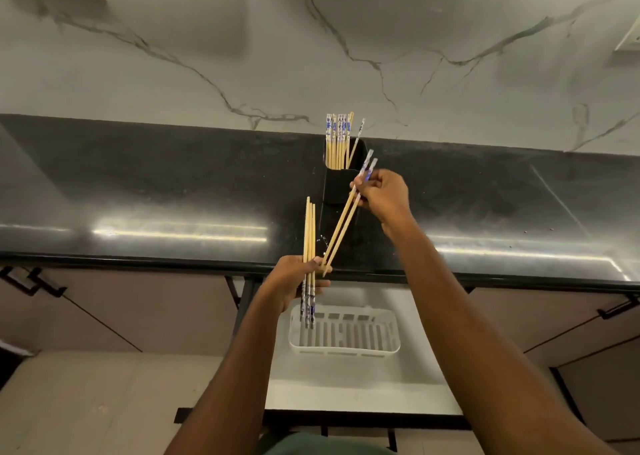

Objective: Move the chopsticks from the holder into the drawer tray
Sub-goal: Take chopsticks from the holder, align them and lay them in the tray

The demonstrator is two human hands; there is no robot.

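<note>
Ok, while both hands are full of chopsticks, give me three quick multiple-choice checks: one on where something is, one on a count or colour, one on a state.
1. Where does the black holder stand?
A. on the dark counter
B. inside the drawer
C. on the floor

2. How many chopsticks does the right hand grip?
A. two
B. five
C. none

3. What is the state of the white tray in the open drawer?
A. heaped with chopsticks
B. nothing lying in it yet
C. flipped upside down

Answers:
1 A, it stands on the counter by the marble wall, chopsticks still in it.
2 A, the pair slants down toward the left hand, which holds its own bundle.
3 B, its slotted floor shows bare; the bundle's patterned ends only hang over its left rim.
</note>
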